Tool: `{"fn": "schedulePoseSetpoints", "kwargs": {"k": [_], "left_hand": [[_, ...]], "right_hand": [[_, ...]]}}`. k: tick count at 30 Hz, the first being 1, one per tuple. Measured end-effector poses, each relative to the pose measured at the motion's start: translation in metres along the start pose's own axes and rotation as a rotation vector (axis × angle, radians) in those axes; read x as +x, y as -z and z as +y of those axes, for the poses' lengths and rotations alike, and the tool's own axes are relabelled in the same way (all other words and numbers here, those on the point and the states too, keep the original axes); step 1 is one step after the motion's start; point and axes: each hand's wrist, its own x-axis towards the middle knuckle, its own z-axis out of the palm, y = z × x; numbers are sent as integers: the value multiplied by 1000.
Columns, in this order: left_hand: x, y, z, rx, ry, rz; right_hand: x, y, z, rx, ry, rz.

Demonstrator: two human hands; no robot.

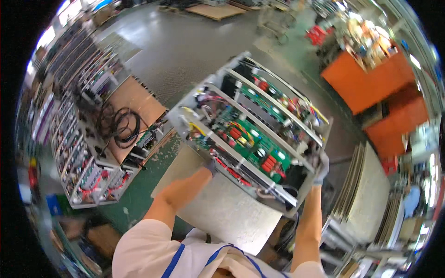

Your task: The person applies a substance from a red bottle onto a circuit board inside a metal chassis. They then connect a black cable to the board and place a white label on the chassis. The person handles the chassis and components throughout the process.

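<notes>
In front of me is an open metal-framed electronics unit (259, 121), set at a slant, with green circuit boards, red components and bundled wires inside. My right hand (321, 170), in a grey glove, is closed round the frame's right end. At the near left side of the unit, my left hand (212, 167), also gloved, meets the edge; its fingers are hidden and the arm is blurred. Below the unit lies a pale flat board (222, 211). Whether the unit rests on that board or is held above it, I cannot tell.
To the left stand rows of similar open units (85, 162), with a brown board (132, 104) and a coiled black cable (125, 127) on top. Orange bins (368, 85) are at the far right, one heaped with scraps. Pale panels (366, 185) lean upright at the right.
</notes>
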Motion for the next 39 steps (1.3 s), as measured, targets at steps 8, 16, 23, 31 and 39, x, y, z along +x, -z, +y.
{"fn": "schedulePoseSetpoints", "kwargs": {"k": [8, 16, 23, 31, 39], "left_hand": [[2, 4, 9, -562, 73, 23], [-16, 15, -28, -896, 113, -74], [-169, -157, 46, -401, -9, -533], [-296, -562, 135, 628, -1266, -657], [-302, -685, 159, 1006, -709, -632]], "right_hand": [[-61, -26, -81, -695, 850, 45], [-313, 248, -22, -1597, -147, 477], [-764, 414, 52, -1125, -1097, 2103], [-898, 416, 104, -945, -976, 2206], [-911, 436, 70, -582, -778, 1981]]}}
